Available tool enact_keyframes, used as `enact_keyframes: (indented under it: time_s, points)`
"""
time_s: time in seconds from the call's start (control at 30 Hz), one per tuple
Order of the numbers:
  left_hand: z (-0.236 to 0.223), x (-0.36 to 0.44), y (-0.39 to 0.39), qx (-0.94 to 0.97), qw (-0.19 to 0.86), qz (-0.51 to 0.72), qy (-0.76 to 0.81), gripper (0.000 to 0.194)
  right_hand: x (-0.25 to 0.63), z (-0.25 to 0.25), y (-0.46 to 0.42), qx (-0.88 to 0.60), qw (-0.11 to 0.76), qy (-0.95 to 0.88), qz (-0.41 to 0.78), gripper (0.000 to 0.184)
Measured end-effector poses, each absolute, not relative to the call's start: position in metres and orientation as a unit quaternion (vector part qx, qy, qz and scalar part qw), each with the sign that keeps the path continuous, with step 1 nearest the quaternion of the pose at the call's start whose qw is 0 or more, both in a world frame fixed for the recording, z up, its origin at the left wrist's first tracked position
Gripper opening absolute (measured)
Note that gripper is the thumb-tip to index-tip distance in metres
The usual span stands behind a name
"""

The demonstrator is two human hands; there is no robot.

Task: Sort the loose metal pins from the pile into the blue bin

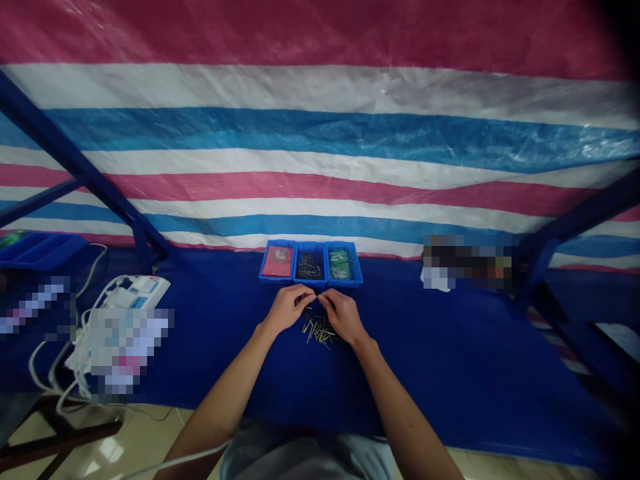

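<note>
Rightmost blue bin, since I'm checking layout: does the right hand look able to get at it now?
Probably yes: the right hand is close in front of the rightmost blue bin, whose top looks open, with nothing visible between them.

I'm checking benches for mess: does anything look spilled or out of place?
Mildly: loose metal pieces lie scattered on the table beside the right hand, outside the bins; whether spilled or put there deliberately, I can't tell. White cables tangle at left.

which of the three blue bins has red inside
The left bin; only it shows red. The middle bin holds dark thin pieces, the right bin green contents.
</note>
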State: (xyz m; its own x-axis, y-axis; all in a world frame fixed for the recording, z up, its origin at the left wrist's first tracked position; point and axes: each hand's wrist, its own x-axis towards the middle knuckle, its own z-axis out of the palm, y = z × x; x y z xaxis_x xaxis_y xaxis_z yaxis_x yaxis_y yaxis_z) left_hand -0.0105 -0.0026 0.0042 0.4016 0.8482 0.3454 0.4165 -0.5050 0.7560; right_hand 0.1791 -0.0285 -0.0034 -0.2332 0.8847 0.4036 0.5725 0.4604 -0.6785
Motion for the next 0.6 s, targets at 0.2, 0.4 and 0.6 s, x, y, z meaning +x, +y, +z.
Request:
enact_keyframes:
  time_s: [0.2, 0.4, 0.6]
  points:
    - [0.0053, -0.01, -0.0029, 0.779, 0.294, 0.374, 0.408, 0.02, 0.1797, -0.0057, -0.0284, -0.474, 0.409, -0.75, 0.211, 0.015]
    - [0.0069, -0.0103, -0.003, 0.781, 0.293, 0.372, 0.408, 0.021, 0.1779, -0.0055, -0.0273, -0.462, 0.426, -0.749, 0.21, 0.016]
    - [0.0076, -0.0102, -0.0037, 0.778, 0.295, 0.378, 0.405, 0.025, 0.1769, -0.0023, -0.0284, -0.465, 0.422, -0.752, 0.201, 0.02]
